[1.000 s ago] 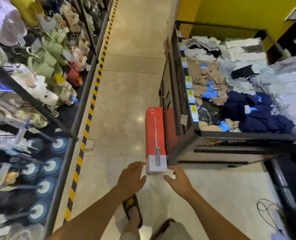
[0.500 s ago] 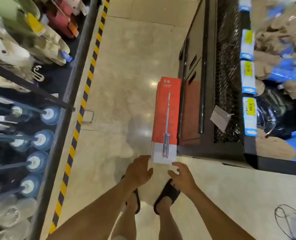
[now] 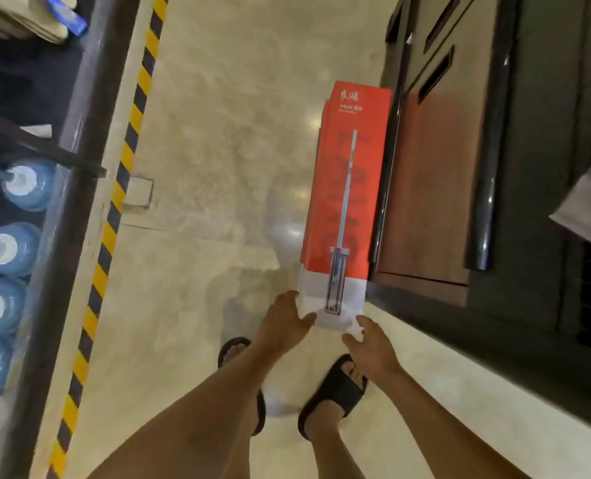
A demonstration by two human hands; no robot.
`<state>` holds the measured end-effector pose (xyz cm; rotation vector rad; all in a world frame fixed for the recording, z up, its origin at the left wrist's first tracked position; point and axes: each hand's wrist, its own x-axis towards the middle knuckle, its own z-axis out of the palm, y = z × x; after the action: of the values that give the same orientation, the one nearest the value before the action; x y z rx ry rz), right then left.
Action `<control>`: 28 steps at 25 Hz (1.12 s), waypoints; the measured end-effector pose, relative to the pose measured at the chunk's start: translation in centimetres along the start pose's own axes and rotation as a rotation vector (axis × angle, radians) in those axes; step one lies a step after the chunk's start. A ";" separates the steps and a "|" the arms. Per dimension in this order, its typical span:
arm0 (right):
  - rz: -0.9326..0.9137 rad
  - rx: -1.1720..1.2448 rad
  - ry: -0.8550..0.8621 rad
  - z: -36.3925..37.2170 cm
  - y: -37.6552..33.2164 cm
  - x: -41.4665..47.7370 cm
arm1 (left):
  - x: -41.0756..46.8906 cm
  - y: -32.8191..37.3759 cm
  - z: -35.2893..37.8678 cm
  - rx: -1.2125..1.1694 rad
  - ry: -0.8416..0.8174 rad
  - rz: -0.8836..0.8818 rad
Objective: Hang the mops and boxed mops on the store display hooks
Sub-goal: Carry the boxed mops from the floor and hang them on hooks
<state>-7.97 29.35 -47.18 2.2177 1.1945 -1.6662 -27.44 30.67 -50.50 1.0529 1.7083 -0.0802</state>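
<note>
A tall red and white box with a mop drawn on it stands on the shiny floor, just beside a dark brown cabinet. The left hand touches its near white corner with fingers spread wide. The right hand is open at the other near corner, holding nothing. Two feet in black sandals stand below the hands. Blue round mop heads line the left rack.

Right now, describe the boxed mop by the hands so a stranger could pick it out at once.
Start at the dark wood-panelled display cabinet on the right side of the aisle. Lying on the pale polished floor along its base is a long flat orange cardboard box. It alone shows a printed grey mop and a white end, where the left hand and right hand reach.
</note>
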 end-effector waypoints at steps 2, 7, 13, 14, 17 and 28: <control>0.018 0.081 0.014 0.4 0.5 2.3 | 3.7 -1.4 2.1 -0.136 0.017 0.026; 0.081 0.318 0.059 1.9 1.1 7.1 | 10.4 -1.3 4.6 -0.466 0.003 0.022; 0.184 0.380 0.129 2.9 1.6 8.9 | 12.5 0.0 3.8 -0.763 -0.101 0.018; 0.201 0.378 0.116 2.8 1.2 8.6 | 12.0 0.0 3.5 -0.765 -0.077 -0.021; 0.185 0.340 0.118 2.9 0.3 7.8 | 10.2 -0.5 1.5 -0.742 -0.007 -0.067; 0.241 0.468 -0.095 3.3 -6.3 -2.6 | -1.2 0.0 -8.3 -0.612 0.120 -0.083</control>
<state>-14.73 30.55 -44.05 2.3714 0.5217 -2.0763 -33.50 34.33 -46.05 0.5373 1.7214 0.4362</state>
